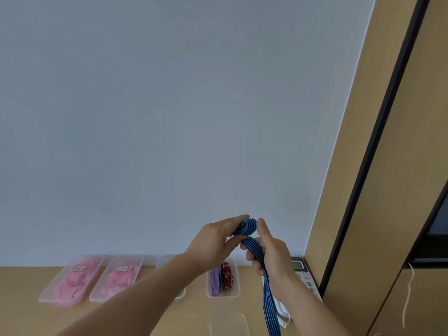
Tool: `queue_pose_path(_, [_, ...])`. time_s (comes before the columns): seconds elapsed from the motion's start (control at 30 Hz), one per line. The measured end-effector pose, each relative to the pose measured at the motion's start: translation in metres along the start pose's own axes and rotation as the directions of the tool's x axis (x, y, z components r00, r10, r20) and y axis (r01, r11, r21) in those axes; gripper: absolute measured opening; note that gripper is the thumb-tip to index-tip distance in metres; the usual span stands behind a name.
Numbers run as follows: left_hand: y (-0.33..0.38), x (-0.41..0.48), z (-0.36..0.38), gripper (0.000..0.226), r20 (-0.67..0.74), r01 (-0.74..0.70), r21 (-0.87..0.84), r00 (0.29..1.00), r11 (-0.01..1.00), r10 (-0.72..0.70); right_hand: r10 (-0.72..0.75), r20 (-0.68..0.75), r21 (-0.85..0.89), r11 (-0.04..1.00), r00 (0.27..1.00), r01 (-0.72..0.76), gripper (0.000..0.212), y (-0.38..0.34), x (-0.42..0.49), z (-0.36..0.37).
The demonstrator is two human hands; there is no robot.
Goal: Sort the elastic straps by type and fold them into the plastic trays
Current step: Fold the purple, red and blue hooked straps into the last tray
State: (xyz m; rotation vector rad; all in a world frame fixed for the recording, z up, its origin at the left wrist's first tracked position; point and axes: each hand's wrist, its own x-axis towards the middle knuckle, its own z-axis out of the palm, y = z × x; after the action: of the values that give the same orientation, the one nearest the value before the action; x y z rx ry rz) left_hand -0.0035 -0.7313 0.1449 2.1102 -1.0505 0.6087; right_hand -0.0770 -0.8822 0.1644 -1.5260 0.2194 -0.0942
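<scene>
- Pale grey-white wall fills most of the view; a light wooden tabletop (21, 311) runs along the bottom, and a brown wooden panel (363, 166) with a dark strip stands at the right
- Left hand (213, 241) is raised in front of the wall, its thumb and fingers pinching the folded top loop of the blue striped strap (249, 226)
- Right hand (274, 255) is curled round the same strap just below the loop; the rest hangs from its fist past the bottom edge of the view
- Far-left tray (47, 295) lies against the wall and holds pink straps (72, 284); a small white label (79, 268) with a red border lies on top, its writing too small to read
- Second tray (93, 298), just beside it, holds more pink bands (118, 280) and a like tag (122, 268), also unreadable
- Third tray (164, 261) is mostly hidden behind the left forearm; I cannot tell its contents
- Fourth tray (223, 295) holds a folded purple strap (215, 281) on the left and a red striped strap (226, 276) on the right, touching
- Clear front tray (230, 321) sits nearer the person, just in front of the fourth
- Calculator (300, 267) lies by the panel, its display pale, with no brand legible
- White object (282, 314) lies under the right forearm, partly hidden
- Thin pale cord (409, 294) hangs down the panel at the far right
</scene>
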Motion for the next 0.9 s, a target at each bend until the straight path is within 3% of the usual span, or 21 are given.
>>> queue_pose_path(0.23, [-0.007, -0.003, 0.001, 0.042, 0.014, -0.151, 0.156, 0.989, 0.976, 0.15, 0.009, 0.036, 0.029, 1.0, 0.999, -0.01, 0.076, 0.005, 0.005, 0.001])
queue_pose_path(0.4, [-0.017, -0.005, -0.004, 0.061, 0.156, -0.103, 0.208, 0.985, 0.973, 0.071, -0.026, 0.029, 0.051, 0.998, 0.999, 0.025, 0.075, 0.008, 0.007, 0.002])
queue_pose_path(0.5, [-0.009, -0.006, -0.008, 0.06, 0.207, 0.012, 0.12, 0.978, 0.993, -0.037, -0.023, 0.046, 0.043, 0.999, 0.999, 0.021, 0.069, 0.01, 0.006, 0.002])
queue_pose_path(0.57, [-0.001, -0.006, -0.007, 0.058, 0.22, 0.183, -0.068, 0.962, 0.981, -0.164, -0.053, 0.058, 0.053, 0.997, 0.997, 0.05, 0.062, 0.01, 0.004, 0.004])
queue_pose_path(0.63, [0.007, -0.004, -0.005, 0.053, 0.243, 0.423, -0.391, 0.904, 0.818, -0.352, -0.085, 0.049, 0.067, 0.994, 0.995, 0.082, 0.056, 0.01, 0.003, 0.006])
queue_pose_path(0.67, [0.01, -0.001, -0.005, 0.047, 0.286, 0.509, -0.545, 0.86, 0.666, -0.423, -0.101, 0.046, 0.073, 0.992, 0.994, 0.098, 0.054, 0.009, 0.003, 0.006])
queue_pose_path(0.73, [0.017, 0.005, -0.007, 0.031, 0.396, 0.594, -0.692, 0.787, 0.41, -0.473, -0.137, 0.052, 0.066, 0.989, 0.989, 0.133, 0.056, 0.008, 0.003, 0.007])
queue_pose_path(0.8, [0.022, 0.008, -0.01, 0.037, 0.467, 0.633, -0.706, 0.753, 0.317, -0.465, -0.173, 0.065, 0.03, 0.985, 0.983, 0.171, 0.062, 0.006, 0.002, 0.008])
queue_pose_path(0.9, [0.025, 0.01, -0.013, 0.037, 0.48, 0.613, -0.735, 0.772, 0.29, -0.418, -0.187, 0.06, -0.026, 0.982, 0.98, 0.189, 0.06, 0.004, 0.0, 0.008])
